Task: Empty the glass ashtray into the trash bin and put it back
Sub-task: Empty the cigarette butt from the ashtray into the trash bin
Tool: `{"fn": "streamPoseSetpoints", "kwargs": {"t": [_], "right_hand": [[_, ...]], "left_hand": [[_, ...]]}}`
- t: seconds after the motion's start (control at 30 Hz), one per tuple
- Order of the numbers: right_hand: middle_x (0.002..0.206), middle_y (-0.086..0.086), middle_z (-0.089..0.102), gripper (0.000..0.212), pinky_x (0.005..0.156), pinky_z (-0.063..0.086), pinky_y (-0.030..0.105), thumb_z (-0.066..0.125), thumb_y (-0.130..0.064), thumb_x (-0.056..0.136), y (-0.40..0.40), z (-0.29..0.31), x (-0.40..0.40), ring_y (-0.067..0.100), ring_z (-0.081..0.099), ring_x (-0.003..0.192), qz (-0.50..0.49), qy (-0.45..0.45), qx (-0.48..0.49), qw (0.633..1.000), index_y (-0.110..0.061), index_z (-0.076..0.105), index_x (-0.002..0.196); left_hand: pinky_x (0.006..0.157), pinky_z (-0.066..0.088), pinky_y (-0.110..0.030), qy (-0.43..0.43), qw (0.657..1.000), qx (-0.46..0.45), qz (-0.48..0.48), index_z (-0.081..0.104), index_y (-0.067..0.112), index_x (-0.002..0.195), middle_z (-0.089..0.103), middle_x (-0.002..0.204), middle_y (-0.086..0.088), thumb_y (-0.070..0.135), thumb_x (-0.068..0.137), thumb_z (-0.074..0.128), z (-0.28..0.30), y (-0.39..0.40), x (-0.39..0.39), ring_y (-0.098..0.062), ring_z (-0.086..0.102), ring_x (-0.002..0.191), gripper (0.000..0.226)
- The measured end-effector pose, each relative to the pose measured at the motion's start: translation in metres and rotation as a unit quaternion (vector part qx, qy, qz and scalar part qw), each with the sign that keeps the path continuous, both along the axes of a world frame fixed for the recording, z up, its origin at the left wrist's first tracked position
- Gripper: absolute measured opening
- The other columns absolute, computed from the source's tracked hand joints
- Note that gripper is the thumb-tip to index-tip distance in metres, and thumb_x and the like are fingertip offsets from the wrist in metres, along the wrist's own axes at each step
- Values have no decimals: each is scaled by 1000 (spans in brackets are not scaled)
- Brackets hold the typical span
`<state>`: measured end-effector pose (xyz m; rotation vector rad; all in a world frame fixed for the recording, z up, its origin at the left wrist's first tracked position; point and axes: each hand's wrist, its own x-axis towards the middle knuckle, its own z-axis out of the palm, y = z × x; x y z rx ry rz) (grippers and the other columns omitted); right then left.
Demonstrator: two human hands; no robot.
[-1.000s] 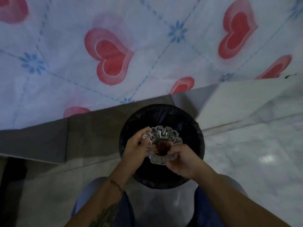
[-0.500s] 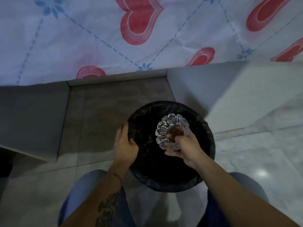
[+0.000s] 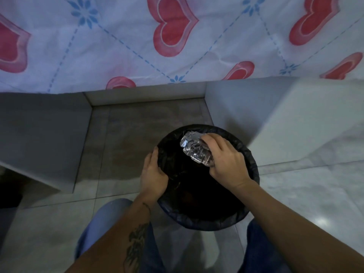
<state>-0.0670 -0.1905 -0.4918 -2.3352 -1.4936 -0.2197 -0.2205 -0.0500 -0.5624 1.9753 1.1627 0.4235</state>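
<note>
Gripping glass ashtray (image 3: 195, 149) tipped with right hand (image 3: 226, 162) over trash bin (image 3: 199, 225) at 12 o'clock for dumping, pinching rim at 9 o'clock with left hand (image 3: 153, 174) for steadiness.

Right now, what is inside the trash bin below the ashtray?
The black-lined trash bin is dark inside, with only what look like faint bits of litter near the left hand. The right hand and the tipped ashtray cover the far part.

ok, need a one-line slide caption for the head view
Right hand holds the glass ashtray tilted over the black-lined trash bin; left hand grips the bin's rim.
</note>
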Motion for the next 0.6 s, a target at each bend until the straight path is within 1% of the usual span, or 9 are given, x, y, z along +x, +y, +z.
{"fn": "streamPoseSetpoints", "kwargs": {"t": [0.2, 0.3, 0.37, 0.4, 0.43, 0.47, 0.5, 0.53, 0.6], "right_hand": [[132, 4, 62, 62, 67, 63, 45, 58, -11, 70, -3, 2, -1, 32, 66, 108, -1, 42, 4, 999, -20, 49, 130], [132, 3, 61, 60, 71, 62, 43, 45, -18, 70, -8, 3, -2, 31, 66, 108, 16, 53, -2, 998, -20, 49, 130], [131, 1, 62, 58, 65, 62, 41, 44, -19, 71, -11, 4, -3, 28, 66, 109, 33, 29, -19, 999, -21, 50, 129], [131, 1, 62, 57, 60, 62, 39, 48, -17, 71, -12, 3, -2, 27, 66, 110, 39, 14, -28, 999, -20, 51, 128], [130, 2, 63, 58, 56, 61, 38, 55, -13, 71, -13, 3, -2, 27, 66, 110, 43, -2, -35, 998, -20, 53, 128], [129, 3, 64, 59, 53, 61, 38, 61, -9, 70, -13, 3, -1, 27, 66, 110, 47, -15, -42, 998, -19, 54, 128], [128, 4, 65, 61, 51, 60, 37, 67, -8, 68, -13, 4, -1, 28, 67, 109, 50, -26, -47, 997, -17, 55, 128], [127, 5, 65, 63, 50, 60, 37, 70, -8, 67, -12, 6, -2, 28, 67, 108, 52, -35, -50, 997, -16, 56, 127], [127, 6, 66, 61, 50, 60, 37, 71, -9, 67, -11, 9, -3, 28, 68, 108, 57, -60, -54, 995, -15, 58, 126]], "left_hand": [[107, 35, -29, 15, 1000, -20, -9, 27, 21, 154, 35, 154, -8, -1, 87, 45, -2, 3, -1, -28, 42, 135, 73], [111, 38, -38, 0, 1000, 24, 10, 45, 14, 146, 45, 145, -16, 3, 84, 47, 3, 5, 1, -35, 46, 130, 63], [109, 38, -33, -46, 996, 63, 48, 59, 12, 132, 53, 135, -14, 9, 85, 49, 21, 5, 11, -33, 51, 124, 48], [107, 37, -29, -63, 995, 54, 56, 64, 15, 125, 57, 129, -11, 14, 86, 51, 34, 3, 17, -29, 54, 121, 41], [107, 38, -28, -74, 996, 5, 58, 68, 22, 117, 61, 124, -8, 21, 88, 52, 48, 3, 25, -26, 57, 118, 34], [105, 44, -35, -88, 990, -87, 62, 70, 30, 107, 66, 119, -6, 30, 88, 53, 61, 3, 33, -25, 60, 114, 26], [97, 52, -40, -112, 970, -208, 63, 71, 29, 98, 70, 112, -6, 37, 87, 53, 72, 1, 41, -26, 65, 109, 22], [87, 57, -41, -127, 935, -325, 61, 72, 25, 95, 74, 106, -7, 41, 88, 54, 81, -4, 46, -27, 68, 103, 24], [79, 59, -40, -155, 880, -447, 45, 74, 13, 99, 77, 99, -11, 39, 90, 58, 89, -14, 51, -28, 73, 94, 32]]}}
